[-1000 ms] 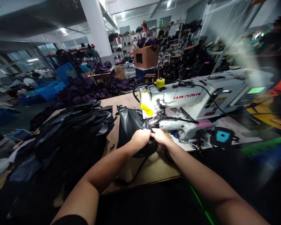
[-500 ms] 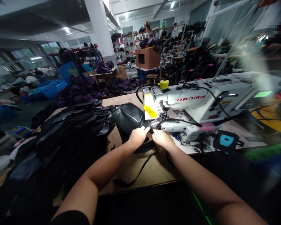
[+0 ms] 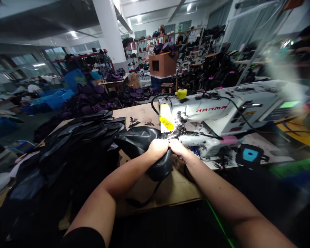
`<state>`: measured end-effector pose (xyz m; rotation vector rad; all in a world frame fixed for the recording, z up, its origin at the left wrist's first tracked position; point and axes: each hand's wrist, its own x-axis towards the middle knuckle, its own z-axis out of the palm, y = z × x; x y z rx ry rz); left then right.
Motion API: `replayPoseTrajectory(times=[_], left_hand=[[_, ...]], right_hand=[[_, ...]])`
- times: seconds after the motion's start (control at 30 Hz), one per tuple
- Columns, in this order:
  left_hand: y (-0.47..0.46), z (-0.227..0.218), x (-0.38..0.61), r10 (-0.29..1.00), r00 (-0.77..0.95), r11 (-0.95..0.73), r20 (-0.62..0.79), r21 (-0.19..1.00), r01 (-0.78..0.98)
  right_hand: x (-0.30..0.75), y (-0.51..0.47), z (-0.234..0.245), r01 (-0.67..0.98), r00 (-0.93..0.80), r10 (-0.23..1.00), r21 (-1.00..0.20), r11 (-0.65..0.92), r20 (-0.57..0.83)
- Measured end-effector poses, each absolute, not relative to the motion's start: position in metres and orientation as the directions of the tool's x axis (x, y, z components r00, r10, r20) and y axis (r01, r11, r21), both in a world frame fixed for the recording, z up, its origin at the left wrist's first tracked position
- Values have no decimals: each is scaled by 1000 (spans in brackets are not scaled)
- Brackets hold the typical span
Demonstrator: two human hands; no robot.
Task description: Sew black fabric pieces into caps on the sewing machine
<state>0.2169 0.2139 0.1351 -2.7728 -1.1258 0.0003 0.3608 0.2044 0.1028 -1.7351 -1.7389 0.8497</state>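
A shiny black leather-like bag piece [image 3: 136, 139] lies under the needle end of a white sewing machine [image 3: 196, 106]. Its body bulges to the left and toward me, and a black strap [image 3: 144, 202] trails from it over the table. My left hand [image 3: 158, 148] is closed on the piece's edge just in front of the machine's narrow arm. Right beside it, my right hand [image 3: 178, 148] pinches the same edge. The fingertips of both hands nearly meet, and the exact seam between them is hidden.
Stacked black pieces [image 3: 93, 131] cover the table's left side. Dark scraps [image 3: 134, 122] lie behind the bag piece. A black piece with a blue patch [image 3: 249, 155] rests at the right. Beyond stand a brown box [image 3: 163, 64] and purple heaps [image 3: 93, 93].
The black piece has turned, its near part swinging toward me and its far part dropping lower, uncovering scraps behind. My left hand has shifted slightly right; both hands stay closed on the edge.
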Motion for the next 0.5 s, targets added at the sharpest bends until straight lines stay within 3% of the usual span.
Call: replayPoseTrajectory(times=[0.17, 0.37, 0.5], left_hand=[[220, 139, 188, 650, 755, -731, 87, -197, 653], [230, 169, 188, 421, 906, -878, -28, -265, 400], [228, 172, 207, 442, 896, -880, -39, -214, 425]], right_hand=[[371, 198, 105, 683, -86, 985, -728, -53, -152], [371, 181, 108, 542, -123, 920, -802, -252, -373], [359, 178, 110, 348, -108, 946, -903, -250, -304]])
